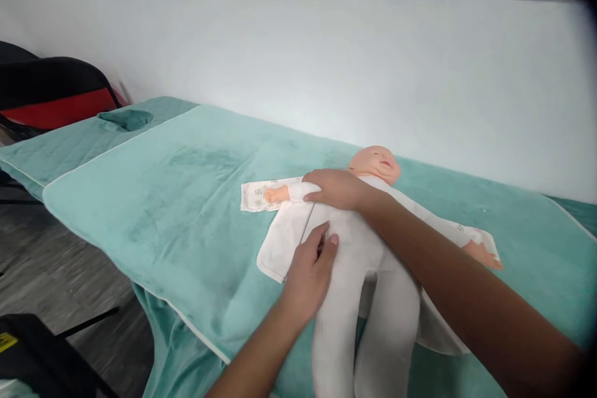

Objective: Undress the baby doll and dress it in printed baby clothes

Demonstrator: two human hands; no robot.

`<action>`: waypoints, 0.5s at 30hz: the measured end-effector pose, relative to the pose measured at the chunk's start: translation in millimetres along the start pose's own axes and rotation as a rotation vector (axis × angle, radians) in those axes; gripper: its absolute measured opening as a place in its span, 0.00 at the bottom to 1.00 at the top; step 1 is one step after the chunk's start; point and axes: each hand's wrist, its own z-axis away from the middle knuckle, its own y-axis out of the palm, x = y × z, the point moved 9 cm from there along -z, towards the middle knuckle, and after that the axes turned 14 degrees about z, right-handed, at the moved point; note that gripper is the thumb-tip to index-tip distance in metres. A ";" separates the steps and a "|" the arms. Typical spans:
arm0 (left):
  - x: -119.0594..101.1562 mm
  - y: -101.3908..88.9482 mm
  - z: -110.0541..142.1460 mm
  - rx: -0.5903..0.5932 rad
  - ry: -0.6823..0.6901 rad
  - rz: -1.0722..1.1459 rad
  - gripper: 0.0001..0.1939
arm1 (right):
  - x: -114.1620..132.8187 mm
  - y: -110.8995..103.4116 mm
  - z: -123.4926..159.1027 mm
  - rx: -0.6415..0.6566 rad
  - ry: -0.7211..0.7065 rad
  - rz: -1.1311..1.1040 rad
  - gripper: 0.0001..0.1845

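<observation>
A baby doll (pixel 354 236) in a white footed suit lies on its back, its head (pixel 375 161) toward the wall. Under it an open white baby shirt (pixel 282 242) is spread, with a printed cuff (pixel 254 196) beyond the doll's small hand (pixel 276 194). My right hand (pixel 338 189) reaches across the chest and is closed around the doll's upper arm, thumb below and fingers above. Against the doll's side, over the shirt's front panel, rests my left hand (pixel 308 270); its thumb and forefinger are slightly apart, the other fingers mostly hidden. The other cuff (pixel 489 242) lies around the doll's far hand.
A green padded cover (pixel 186 199) lies over the bed, which stands against a white wall (pixel 280 62). At the far left is a black and red chair (pixel 60 99). A black bag-like object (pixel 37 354) sits at the lower left, near the bed's edge.
</observation>
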 end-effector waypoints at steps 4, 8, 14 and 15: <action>-33.0 -7.9 -24.9 0.037 0.277 -0.497 0.16 | -9.5 -16.6 22.4 -0.172 0.042 -0.120 0.18; -36.8 -14.0 -58.7 -0.050 0.383 -0.991 0.16 | -14.7 -26.2 38.1 -0.263 0.082 -0.166 0.18; -14.7 -60.0 -100.0 -0.191 0.221 -0.637 0.10 | -14.0 -27.1 39.8 -0.232 0.077 -0.177 0.20; -10.9 -70.1 -101.0 -0.225 0.191 -0.505 0.11 | -14.2 -27.4 39.9 -0.228 0.080 -0.170 0.21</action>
